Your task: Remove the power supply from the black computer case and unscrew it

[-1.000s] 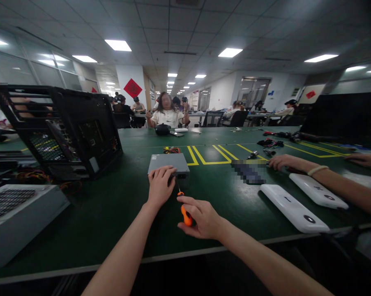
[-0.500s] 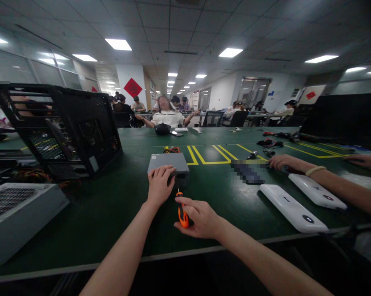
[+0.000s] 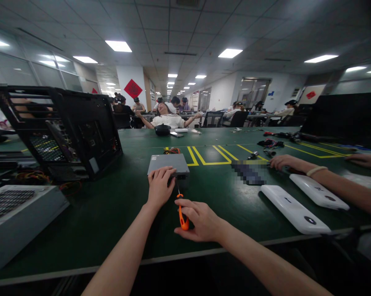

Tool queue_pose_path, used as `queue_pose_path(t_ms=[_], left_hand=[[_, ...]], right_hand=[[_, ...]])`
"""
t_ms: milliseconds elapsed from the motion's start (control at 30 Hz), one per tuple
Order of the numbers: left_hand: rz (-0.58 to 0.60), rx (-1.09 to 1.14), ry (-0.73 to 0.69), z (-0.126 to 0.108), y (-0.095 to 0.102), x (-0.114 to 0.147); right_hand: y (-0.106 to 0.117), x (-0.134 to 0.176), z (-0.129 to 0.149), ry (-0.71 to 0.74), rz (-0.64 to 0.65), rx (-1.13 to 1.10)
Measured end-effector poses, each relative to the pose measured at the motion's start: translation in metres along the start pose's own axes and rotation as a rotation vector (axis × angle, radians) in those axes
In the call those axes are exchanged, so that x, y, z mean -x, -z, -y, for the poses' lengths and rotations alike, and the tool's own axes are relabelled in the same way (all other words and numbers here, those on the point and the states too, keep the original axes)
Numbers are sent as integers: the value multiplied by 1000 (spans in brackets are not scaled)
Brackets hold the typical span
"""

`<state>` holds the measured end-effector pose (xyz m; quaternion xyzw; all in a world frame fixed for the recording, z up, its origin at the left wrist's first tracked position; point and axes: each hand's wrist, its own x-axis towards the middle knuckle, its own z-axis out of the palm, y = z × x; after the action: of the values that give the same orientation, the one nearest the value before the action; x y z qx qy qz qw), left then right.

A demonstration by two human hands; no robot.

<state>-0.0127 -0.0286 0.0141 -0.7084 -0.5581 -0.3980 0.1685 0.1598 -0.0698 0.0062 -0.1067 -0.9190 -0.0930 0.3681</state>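
Note:
A grey metal computer power supply (image 3: 167, 161) lies on the green table in front of me, a bundle of coloured wires at its far side. My left hand (image 3: 161, 185) grips its near edge, fingers across the top and thumb down by the front face. In my right hand (image 3: 200, 220) is an orange and black screwdriver (image 3: 183, 218), its handle between thumb and fingers. The thin shaft points up to the near face of the power supply, below the socket. Whether the tip sits in a screw is too small to tell.
A black open computer case (image 3: 89, 131) stands on the left, behind a larger light-grey metal box (image 3: 34, 222). To the right lie two white devices (image 3: 293, 209), a phone-like dark object (image 3: 250, 172), cables (image 3: 270, 143) and another person's hand (image 3: 288, 162). Someone sits across the table.
The screwdriver handle looks slightly turned in my right hand, which has shifted a little down. My left hand and the power supply stay in place.

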Motion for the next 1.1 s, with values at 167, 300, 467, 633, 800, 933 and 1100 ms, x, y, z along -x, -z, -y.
queue_pose_path(t_ms=[167,300,467,633,800,933,1100], left_hand=[[0,3,-4,0,0,0],[-3,1,-2,0,0,1],[-2,-5,-1,1,-1,0],[4,-4,-10,0,0,0],[1,-7,-3,-1,1,1],[0,-6,8,-1,0,1],[-2,1,6,-2,1,1]], right_hand=[[5,-5,2,83,110,69],[2,-2,0,68,14,76],[1,0,0,-10,33,-13],[5,-5,1,96,107,87],[-1,-2,-1,60,-41,87],[0,-1,0,26,4,46],[4,-5,2,127,89,117]])
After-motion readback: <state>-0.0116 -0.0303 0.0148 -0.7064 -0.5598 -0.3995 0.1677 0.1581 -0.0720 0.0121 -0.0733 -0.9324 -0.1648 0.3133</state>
